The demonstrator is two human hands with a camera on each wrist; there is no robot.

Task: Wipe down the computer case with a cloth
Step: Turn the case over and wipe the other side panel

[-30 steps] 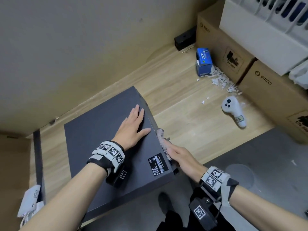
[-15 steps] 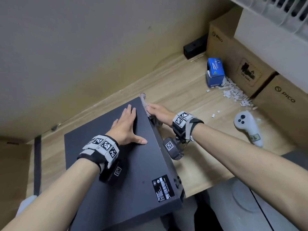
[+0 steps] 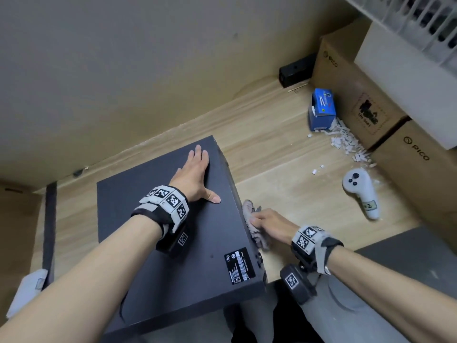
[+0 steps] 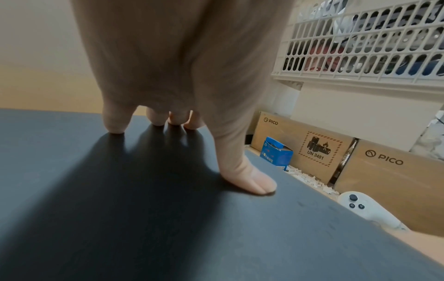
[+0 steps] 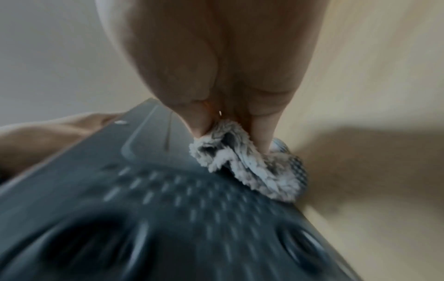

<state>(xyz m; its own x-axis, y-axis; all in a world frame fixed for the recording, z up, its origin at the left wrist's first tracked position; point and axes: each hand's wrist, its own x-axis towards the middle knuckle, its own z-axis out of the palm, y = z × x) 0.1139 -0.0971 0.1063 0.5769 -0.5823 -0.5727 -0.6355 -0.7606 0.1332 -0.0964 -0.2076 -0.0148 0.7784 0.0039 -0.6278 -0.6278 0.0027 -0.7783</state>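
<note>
A black computer case (image 3: 138,214) lies flat on the wooden floor, with a white label near its front right corner. My left hand (image 3: 195,174) rests flat on its top panel (image 4: 120,209), fingers straight and thumb spread. My right hand (image 3: 269,224) grips a fluffy grey-white cloth (image 3: 254,229) and presses it against the case's right side. In the right wrist view the cloth (image 5: 250,167) is bunched between my fingers against the vented side panel (image 5: 168,209), which is blurred.
A white handheld controller (image 3: 361,194) lies on the floor to the right, near scattered white scraps (image 3: 346,142) and a blue box (image 3: 321,107). Cardboard PICO boxes (image 3: 415,154) and a white basket (image 4: 365,47) line the right side. A beige wall (image 3: 123,70) stands behind.
My right hand has dragged the cloth back along the case's right side, from the far corner toward the middle. The left hand stays flat on top.
</note>
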